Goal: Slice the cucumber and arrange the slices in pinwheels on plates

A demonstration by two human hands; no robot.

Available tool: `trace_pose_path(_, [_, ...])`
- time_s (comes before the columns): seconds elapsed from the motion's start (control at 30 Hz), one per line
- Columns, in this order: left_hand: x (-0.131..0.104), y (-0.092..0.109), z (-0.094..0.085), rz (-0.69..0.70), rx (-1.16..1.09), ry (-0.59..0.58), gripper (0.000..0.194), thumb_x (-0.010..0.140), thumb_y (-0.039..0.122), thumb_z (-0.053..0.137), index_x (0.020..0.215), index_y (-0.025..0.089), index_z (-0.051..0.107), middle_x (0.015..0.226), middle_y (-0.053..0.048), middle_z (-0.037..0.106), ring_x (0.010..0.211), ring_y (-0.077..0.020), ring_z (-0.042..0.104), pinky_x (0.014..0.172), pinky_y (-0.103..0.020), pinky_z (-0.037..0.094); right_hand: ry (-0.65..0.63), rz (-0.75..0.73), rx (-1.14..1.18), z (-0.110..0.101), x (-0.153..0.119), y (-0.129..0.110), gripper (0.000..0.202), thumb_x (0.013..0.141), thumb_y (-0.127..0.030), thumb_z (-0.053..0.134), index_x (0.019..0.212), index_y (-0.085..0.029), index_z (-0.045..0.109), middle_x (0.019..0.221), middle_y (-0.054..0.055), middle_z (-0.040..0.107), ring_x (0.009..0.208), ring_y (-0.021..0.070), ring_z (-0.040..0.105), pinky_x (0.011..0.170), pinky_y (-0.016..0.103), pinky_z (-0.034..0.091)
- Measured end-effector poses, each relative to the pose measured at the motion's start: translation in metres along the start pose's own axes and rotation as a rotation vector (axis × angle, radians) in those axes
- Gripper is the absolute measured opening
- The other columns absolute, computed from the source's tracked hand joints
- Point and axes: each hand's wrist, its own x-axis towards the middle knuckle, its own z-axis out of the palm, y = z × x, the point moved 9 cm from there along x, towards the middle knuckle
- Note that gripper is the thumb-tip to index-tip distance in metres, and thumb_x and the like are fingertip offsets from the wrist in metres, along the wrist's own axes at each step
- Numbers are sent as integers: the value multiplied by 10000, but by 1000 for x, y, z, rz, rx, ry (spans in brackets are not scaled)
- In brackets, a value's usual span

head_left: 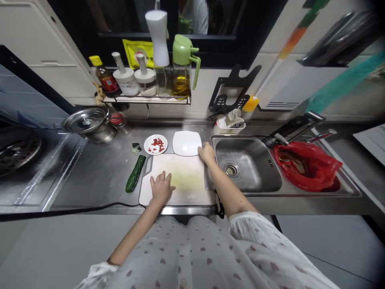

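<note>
My left hand (161,189) lies with fingers spread on the white cutting board (192,196), which has a pale green wet stain in its middle. My right hand (207,153) is closed at the right corner of a white rounded-square plate (187,143) just behind the board; the thumb side meets the rim. To the left of that plate is a round white plate (147,145) with chopped red pieces (157,143) on it. A whole green cucumber (135,174) rests on the steel counter at the board's left, with cut green scraps (136,147) behind it.
At right is a steel sink (252,172), with a red plastic bag (306,166) beyond it. A lidded pot (99,130) and a red-topped jar (120,123) stand back left. Above hangs a rack (150,99) of seasoning jars and an oil bottle (182,68). A black cable (75,209) crosses the front edge.
</note>
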Motion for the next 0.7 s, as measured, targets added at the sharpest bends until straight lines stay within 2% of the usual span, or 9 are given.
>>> trace_pose_path(0.13, [-2,-2,1,8,-30,19,586,813,401,647,1373,294,513,1506,-128,407,1337,-328,399,1124,-622,125,58,-110,113,-8,-27,12,349,928,-349,458,1184,-157,597,926,81,691,886,211,627,791,271,426])
trace_pose_path(0.23, [-5,-4,0,24,-89,61,521,832,404,623,1335,287,552,1479,-112,450,1325,-316,418,1138,-607,108,88,-145,180,-14,-55,34,329,915,-327,442,1124,-157,631,806,46,677,770,187,610,724,246,402])
trace_pose_path(0.37, [-10,-26,-12,16,-241,207,334,913,373,493,1183,257,652,1318,-69,601,1259,-232,491,1143,-445,247,75,-158,160,-13,-95,72,286,883,-335,469,1014,-174,666,729,24,651,713,182,593,666,244,365])
trace_pose_path(0.43, [-12,-48,-26,-12,-295,322,321,918,362,468,1125,222,671,1235,-77,640,1195,-216,532,1089,-374,334,67,-152,139,-13,-113,89,278,877,-346,472,989,-178,663,732,25,650,710,182,590,655,246,354])
trace_pose_path(0.53, [-16,-101,-49,-179,-321,505,329,907,347,461,1115,188,661,1180,-104,647,1152,-241,549,1040,-384,379,-16,-142,97,-7,-134,106,269,871,-386,502,986,-191,647,716,14,641,693,180,584,637,247,341])
trace_pose_path(0.63, [-14,-153,-65,-330,-364,615,350,879,361,493,1136,175,643,1130,-109,651,1097,-245,570,1014,-387,406,-80,-134,24,-4,-147,112,279,850,-417,561,1010,-197,624,782,20,650,729,180,591,635,248,333])
trace_pose_path(0.7, [-8,-185,-65,-447,-454,625,382,883,350,464,1186,166,607,1127,-103,647,995,-211,607,951,-354,455,-81,-129,-18,-6,-152,113,307,837,-421,590,1043,-194,606,865,38,654,775,184,596,648,249,338])
